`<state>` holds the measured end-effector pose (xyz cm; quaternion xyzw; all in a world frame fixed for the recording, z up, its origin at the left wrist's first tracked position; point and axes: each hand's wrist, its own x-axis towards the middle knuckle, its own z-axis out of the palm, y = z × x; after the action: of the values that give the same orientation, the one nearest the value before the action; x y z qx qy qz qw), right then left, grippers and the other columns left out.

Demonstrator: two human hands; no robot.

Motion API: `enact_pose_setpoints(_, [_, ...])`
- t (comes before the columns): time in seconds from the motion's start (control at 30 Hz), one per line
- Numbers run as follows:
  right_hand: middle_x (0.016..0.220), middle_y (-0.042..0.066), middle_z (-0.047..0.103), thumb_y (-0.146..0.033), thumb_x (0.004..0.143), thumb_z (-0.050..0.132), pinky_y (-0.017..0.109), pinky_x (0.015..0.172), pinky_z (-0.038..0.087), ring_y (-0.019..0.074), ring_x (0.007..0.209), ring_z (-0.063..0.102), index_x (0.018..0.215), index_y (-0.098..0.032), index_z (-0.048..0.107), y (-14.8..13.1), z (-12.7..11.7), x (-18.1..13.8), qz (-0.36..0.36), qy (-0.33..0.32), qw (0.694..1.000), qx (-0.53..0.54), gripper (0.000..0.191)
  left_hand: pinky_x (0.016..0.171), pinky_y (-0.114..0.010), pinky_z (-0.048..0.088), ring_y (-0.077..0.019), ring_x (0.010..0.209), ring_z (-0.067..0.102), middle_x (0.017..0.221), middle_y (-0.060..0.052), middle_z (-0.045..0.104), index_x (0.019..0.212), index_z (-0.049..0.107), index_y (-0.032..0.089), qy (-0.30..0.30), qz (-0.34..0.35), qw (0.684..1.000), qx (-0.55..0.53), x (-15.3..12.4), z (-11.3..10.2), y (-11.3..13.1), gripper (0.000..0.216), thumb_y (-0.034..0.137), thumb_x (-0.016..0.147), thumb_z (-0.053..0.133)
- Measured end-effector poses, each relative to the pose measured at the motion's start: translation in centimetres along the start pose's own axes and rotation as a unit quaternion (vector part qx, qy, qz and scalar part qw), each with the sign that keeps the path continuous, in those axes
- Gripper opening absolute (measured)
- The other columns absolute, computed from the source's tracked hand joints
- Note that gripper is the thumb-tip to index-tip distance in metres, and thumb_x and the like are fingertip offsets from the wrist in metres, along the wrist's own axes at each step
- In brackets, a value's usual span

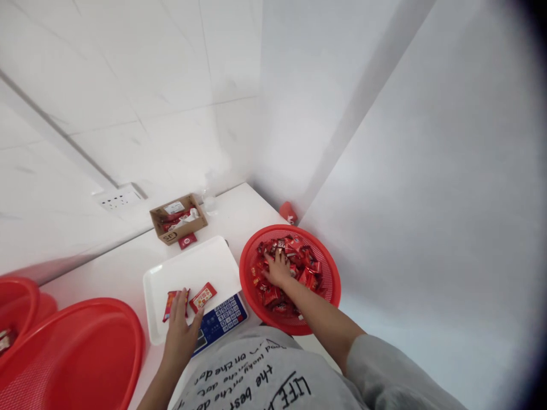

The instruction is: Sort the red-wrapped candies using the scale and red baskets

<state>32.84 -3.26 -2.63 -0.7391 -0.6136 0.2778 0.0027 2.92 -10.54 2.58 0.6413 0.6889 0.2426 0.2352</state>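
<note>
My left hand (180, 331) reaches over the near edge of the white scale tray (192, 263). Its fingers are stretched out and lie on an orange-red snack packet (170, 306); the thumb is close to a second red packet (204, 296) with a pale printed panel. Below the tray, the blue keypad (226, 315) of the weighing scale shows. On the right, my right hand (278, 271) is inside a red mesh basket (332, 267), fingers spread over a heap of red wrapped packets (308, 278). No packet is plainly gripped there.
A small cardboard box (183, 228) with red packets stands behind the scale, a dark red packet (187, 241) before it. Large red baskets (85, 353) are at left. A red object (288, 212) lies at the table edge by the wall. A socket (118, 197) is on the wall.
</note>
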Motion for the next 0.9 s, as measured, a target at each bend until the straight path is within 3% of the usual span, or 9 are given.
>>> enact_pose_setpoints(0.1, [0.146, 0.007, 0.024, -0.037, 0.074, 0.058, 0.049, 0.105, 0.004, 0.0306, 0.132, 0.018, 0.129, -0.029, 0.041, -0.2, 0.9, -1.6, -0.085, -0.033, 0.996, -0.011, 0.057, 0.108, -0.042, 0.025, -0.0257, 0.133, 0.023, 0.143, -0.013, 0.03, 0.135, 0.027, 0.016, -0.011, -0.015, 1.0, 0.002, 0.1, 0.6, 0.7, 0.062, 0.044, 0.082, 0.042])
enact_pose_setpoints(0.2, [0.144, 0.005, 0.029, -0.037, 0.073, 0.059, 0.042, 0.106, 0.01, 0.0257, 0.13, 0.026, 0.127, -0.03, 0.043, 0.2, 1.3, -2.3, -0.123, -0.046, 0.991, -0.007, 0.057, 0.109, -0.041, 0.024, -0.023, 0.133, 0.025, 0.14, -0.012, 0.034, 0.134, 0.03, 0.018, -0.019, -0.013, 1.0, 0.011, 0.2, 1.0, 1.5, 0.058, 0.043, 0.083, 0.041])
enact_pose_setpoints(0.4, [0.14, 0.017, 0.03, -0.029, 0.073, 0.058, 0.05, 0.099, 0.021, 0.034, 0.125, 0.031, 0.137, -0.022, 0.028, 0.4, 1.4, -0.6, -0.068, -0.023, 0.997, 0.013, 0.07, 0.11, -0.042, 0.023, -0.0219, 0.134, 0.022, 0.14, -0.011, 0.035, 0.132, 0.033, 0.019, -0.056, 0.012, 0.998, 0.027, 0.0, 2.2, 3.6, 0.054, 0.042, 0.084, 0.04])
enact_pose_setpoints(0.57, [0.126, 0.012, 0.05, -0.015, 0.071, 0.055, 0.046, 0.099, 0.021, 0.0316, 0.115, 0.043, 0.127, -0.025, 0.045, -0.5, 1.6, -0.9, -0.091, -0.018, 0.994, 0.063, 0.058, 0.108, -0.043, 0.027, -0.0239, 0.133, 0.026, 0.141, -0.01, 0.034, 0.131, 0.037, 0.02, -0.095, 0.027, 0.995, 0.025, -0.4, 2.2, 4.2, 0.053, 0.041, 0.083, 0.043])
enact_pose_setpoints(0.73, [0.101, 0.005, 0.067, -0.015, 0.07, 0.055, 0.036, 0.094, 0.031, 0.0235, 0.1, 0.055, 0.096, -0.023, 0.066, 0.1, 0.8, -0.9, -0.073, 0.029, 0.98, 0.184, 0.029, 0.107, -0.046, 0.026, -0.0242, 0.132, 0.028, 0.14, -0.011, 0.037, 0.129, 0.039, 0.02, -0.105, 0.047, 0.993, 0.011, 0.0, 1.3, 3.8, 0.05, 0.039, 0.084, 0.044])
enact_pose_setpoints(0.9, [0.092, 0.005, 0.068, -0.028, 0.072, 0.053, 0.032, 0.081, 0.041, 0.0214, 0.086, 0.059, 0.088, -0.019, 0.065, 0.8, -1.4, -0.6, -0.004, 0.13, 0.928, 0.348, 0.022, 0.107, -0.046, 0.027, -0.0242, 0.131, 0.03, 0.135, -0.01, 0.044, 0.126, 0.045, 0.02, -0.107, 0.051, 0.993, -0.022, 0.6, -0.5, 3.9, 0.047, 0.037, 0.082, 0.045])
